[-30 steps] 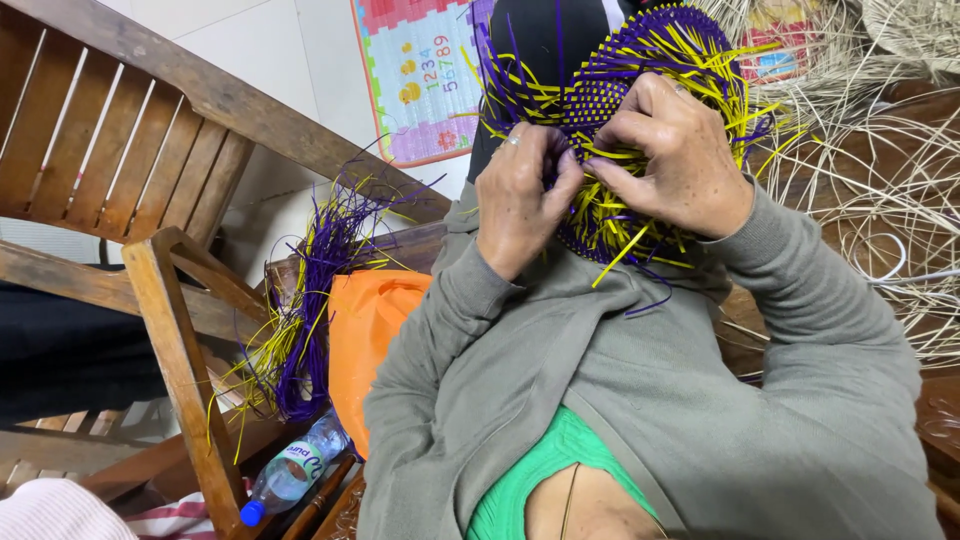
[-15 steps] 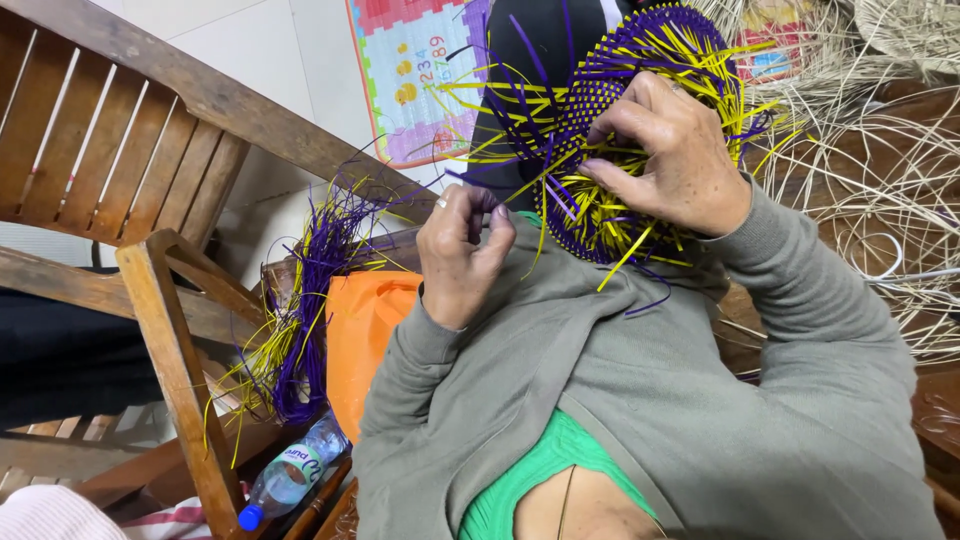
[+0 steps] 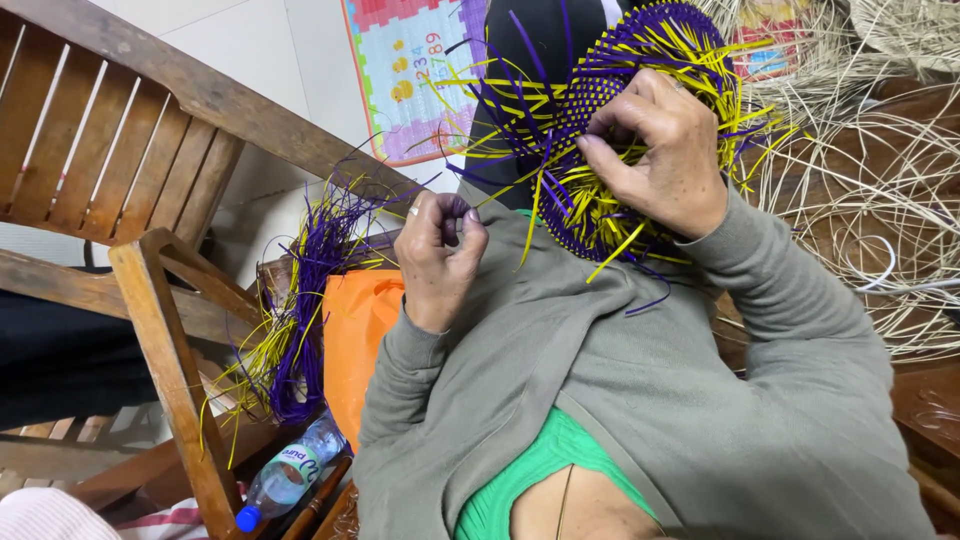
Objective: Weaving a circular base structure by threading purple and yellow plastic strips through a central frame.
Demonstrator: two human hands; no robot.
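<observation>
A round woven piece (image 3: 640,60) of purple and yellow strips sits in front of me, loose strip ends sticking out all around it. My right hand (image 3: 655,150) presses on its middle, fingers curled into the weave. My left hand (image 3: 437,255) is lower and to the left, away from the piece. It pinches a thin yellow strip (image 3: 505,190) that runs up to the weave. Grey sleeves cover both of my arms.
A bundle of loose purple and yellow strips (image 3: 300,310) hangs at left beside an orange bag (image 3: 355,335). A wooden chair (image 3: 150,300) stands left, a plastic bottle (image 3: 285,475) below it. Pale cane coils (image 3: 880,210) lie at right. A colourful chart (image 3: 415,70) hangs behind.
My left hand has left the woven piece and pulled down and to the left, drawing a yellow strip out with it. My right hand stays on the weave.
</observation>
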